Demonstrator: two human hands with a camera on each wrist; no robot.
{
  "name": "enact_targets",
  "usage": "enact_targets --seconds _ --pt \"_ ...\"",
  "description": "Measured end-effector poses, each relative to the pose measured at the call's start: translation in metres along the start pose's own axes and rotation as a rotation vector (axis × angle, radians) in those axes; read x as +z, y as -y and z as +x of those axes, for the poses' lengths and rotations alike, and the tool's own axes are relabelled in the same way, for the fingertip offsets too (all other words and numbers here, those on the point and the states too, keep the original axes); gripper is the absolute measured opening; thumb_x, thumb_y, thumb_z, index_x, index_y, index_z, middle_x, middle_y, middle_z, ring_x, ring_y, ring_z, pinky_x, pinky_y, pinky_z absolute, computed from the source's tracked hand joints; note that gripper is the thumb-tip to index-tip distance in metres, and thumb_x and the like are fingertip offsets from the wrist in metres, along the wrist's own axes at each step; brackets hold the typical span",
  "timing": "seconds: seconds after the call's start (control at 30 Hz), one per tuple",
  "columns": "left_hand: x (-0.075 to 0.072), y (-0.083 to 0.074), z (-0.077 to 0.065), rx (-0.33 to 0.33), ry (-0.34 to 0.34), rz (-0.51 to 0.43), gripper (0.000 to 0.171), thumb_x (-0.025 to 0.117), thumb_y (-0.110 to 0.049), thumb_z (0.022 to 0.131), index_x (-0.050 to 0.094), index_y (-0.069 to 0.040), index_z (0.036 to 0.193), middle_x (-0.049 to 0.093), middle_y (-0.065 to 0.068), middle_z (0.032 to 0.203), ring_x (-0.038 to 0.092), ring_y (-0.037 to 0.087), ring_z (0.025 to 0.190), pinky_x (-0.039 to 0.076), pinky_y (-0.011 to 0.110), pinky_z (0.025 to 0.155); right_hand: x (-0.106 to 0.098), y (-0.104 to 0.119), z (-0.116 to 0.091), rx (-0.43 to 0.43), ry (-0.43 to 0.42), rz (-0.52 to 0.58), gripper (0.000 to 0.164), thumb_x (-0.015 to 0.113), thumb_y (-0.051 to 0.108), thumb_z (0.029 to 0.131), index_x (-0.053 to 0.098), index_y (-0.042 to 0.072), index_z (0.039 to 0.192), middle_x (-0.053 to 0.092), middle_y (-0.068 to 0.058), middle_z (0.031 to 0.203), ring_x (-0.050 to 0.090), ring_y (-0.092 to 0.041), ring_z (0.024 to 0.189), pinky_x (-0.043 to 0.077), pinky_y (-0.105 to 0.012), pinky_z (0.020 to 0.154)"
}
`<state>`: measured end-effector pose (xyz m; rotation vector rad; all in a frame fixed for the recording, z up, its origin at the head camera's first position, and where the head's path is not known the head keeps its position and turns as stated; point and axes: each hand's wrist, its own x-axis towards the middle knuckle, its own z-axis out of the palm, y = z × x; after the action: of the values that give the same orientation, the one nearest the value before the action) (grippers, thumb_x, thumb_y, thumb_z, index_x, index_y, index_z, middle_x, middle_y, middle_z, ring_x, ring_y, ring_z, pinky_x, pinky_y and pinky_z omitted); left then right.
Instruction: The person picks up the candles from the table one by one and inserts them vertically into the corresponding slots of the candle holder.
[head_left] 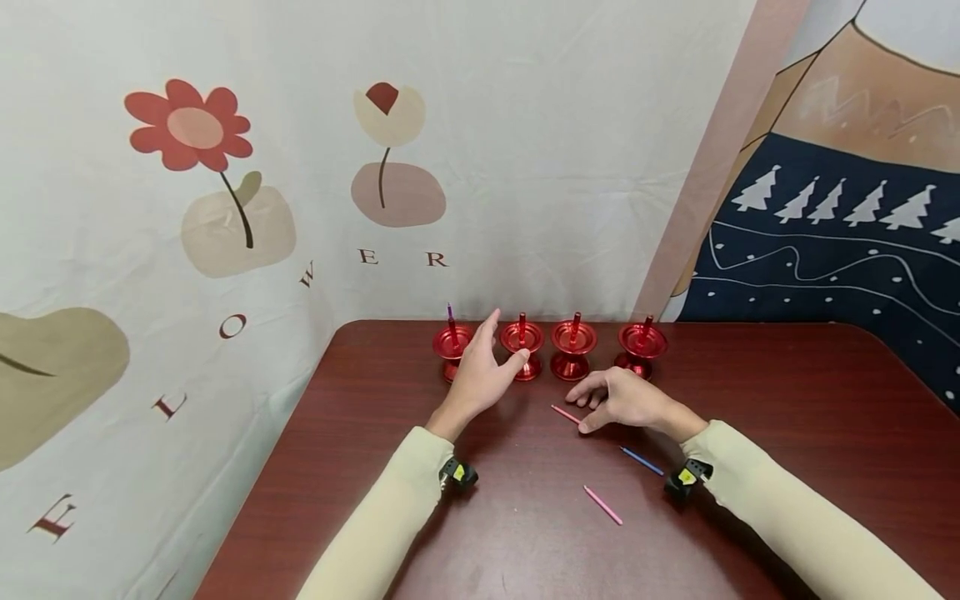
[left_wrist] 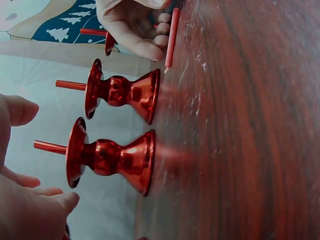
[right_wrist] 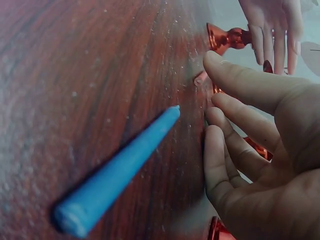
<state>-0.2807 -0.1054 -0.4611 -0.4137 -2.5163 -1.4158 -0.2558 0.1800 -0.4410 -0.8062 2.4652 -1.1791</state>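
Observation:
Just in front of the left pair of red metal candle holders, my left hand (head_left: 482, 375) is held up with thumb and fingers spread, holding nothing. It partly covers the leftmost holder (head_left: 451, 343), in which a thin purple candle (head_left: 450, 312) stands upright. My right hand (head_left: 626, 400) is low over the tabletop, its fingers loosely bent and thumb apart from them. A thin red candle (left_wrist: 172, 40) lies on the table right at its thumb and fingertips. On the near side of that hand lies a blue candle (right_wrist: 117, 172).
More red holders line the back edge: a second (head_left: 522, 337), a third (head_left: 573, 340) and a fourth (head_left: 642, 343), each with a bare upright stem. A pink candle (head_left: 603, 505) lies nearer on the brown table (head_left: 337, 500). A printed cloth (head_left: 525, 125) hangs behind.

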Motion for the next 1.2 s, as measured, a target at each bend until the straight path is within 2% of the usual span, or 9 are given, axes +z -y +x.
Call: enact_targets --seconds 0.07,0.1,0.3,0.57,0.63,0.73,0.87,1.03,1.2 --pt "0.007 0.014 0.005 -0.031 0.021 -0.008 0.093 0.074 -0.052 0.102 0.032 -0.012 0.174 0.041 0.009 0.174 0.053 0.036 0.149 0.048 0.057 0.117 0.0 0.0 0.001 -0.006 -0.005 -0.015 0.037 0.098 0.013 0.08 0.085 0.005 0.113 0.078 -0.003 0.107 0.067 -0.021 0.093 0.057 -0.029 0.08" --pt "0.008 0.017 0.006 -0.047 0.03 -0.028 0.094 0.075 -0.051 0.101 0.031 -0.012 0.174 0.04 0.008 0.175 0.052 0.035 0.15 0.047 0.057 0.118 0.001 0.0 0.002 -0.013 -0.006 -0.027 0.035 0.099 0.013 0.08 0.086 0.006 0.112 0.078 -0.002 0.106 0.067 -0.02 0.092 0.057 -0.029 0.08" --pt "0.012 0.018 0.009 -0.095 0.064 -0.089 0.095 0.078 -0.045 0.1 0.03 -0.01 0.174 0.038 0.008 0.176 0.049 0.033 0.153 0.043 0.053 0.122 0.002 -0.001 0.005 -0.033 -0.016 -0.058 0.026 0.098 0.012 0.079 0.089 0.009 0.104 0.078 0.001 0.098 0.067 -0.019 0.088 0.055 -0.029 0.076" --pt "0.006 0.002 0.004 -0.104 0.082 -0.103 0.09 0.075 -0.035 0.102 0.029 -0.004 0.173 0.036 0.015 0.176 0.047 0.035 0.154 0.044 0.049 0.12 0.003 -0.001 0.004 0.045 -0.038 0.02 0.023 0.097 0.001 0.078 0.087 0.005 0.098 0.074 0.002 0.079 0.066 -0.016 0.078 0.053 -0.024 0.066" --pt "0.007 0.005 0.005 -0.092 0.075 -0.103 0.089 0.075 -0.035 0.103 0.029 -0.003 0.173 0.037 0.017 0.175 0.046 0.036 0.155 0.045 0.048 0.12 0.003 -0.001 0.004 0.052 -0.038 0.033 0.023 0.096 0.0 0.078 0.087 0.004 0.099 0.074 0.001 0.078 0.067 -0.017 0.076 0.053 -0.024 0.065" --pt "0.0 -0.013 0.001 -0.111 0.086 -0.122 0.087 0.073 -0.031 0.105 0.028 -0.001 0.172 0.036 0.019 0.175 0.042 0.036 0.158 0.043 0.048 0.122 0.003 0.0 0.004 0.061 -0.036 0.041 0.022 0.095 -0.001 0.079 0.086 0.002 0.099 0.075 0.0 0.079 0.068 -0.016 0.076 0.055 -0.025 0.066" --pt "-0.004 -0.026 0.0 -0.156 0.086 -0.105 0.086 0.074 -0.03 0.105 0.029 -0.002 0.173 0.039 0.016 0.175 0.045 0.033 0.156 0.041 0.048 0.123 0.003 0.001 0.005 0.064 -0.032 0.037 0.021 0.095 0.0 0.08 0.086 0.003 0.099 0.078 -0.001 0.08 0.07 -0.015 0.076 0.057 -0.025 0.068" --pt "0.004 -0.01 0.01 -0.146 0.071 -0.079 0.088 0.074 -0.034 0.103 0.03 -0.001 0.172 0.043 0.015 0.172 0.053 0.036 0.149 0.045 0.055 0.12 0.002 0.003 0.006 0.045 -0.032 -0.006 0.019 0.095 0.0 0.08 0.086 0.005 0.096 0.079 0.001 0.08 0.073 -0.012 0.075 0.058 -0.024 0.067" --pt "-0.001 -0.025 0.006 -0.179 0.084 -0.085 0.085 0.073 -0.033 0.105 0.03 -0.002 0.171 0.044 0.017 0.171 0.048 0.038 0.153 0.04 0.059 0.123 0.004 0.006 0.007 0.019 -0.029 -0.085 0.016 0.092 0.0 0.081 0.086 0.01 0.093 0.078 0.008 0.077 0.073 -0.009 0.074 0.058 -0.025 0.067"
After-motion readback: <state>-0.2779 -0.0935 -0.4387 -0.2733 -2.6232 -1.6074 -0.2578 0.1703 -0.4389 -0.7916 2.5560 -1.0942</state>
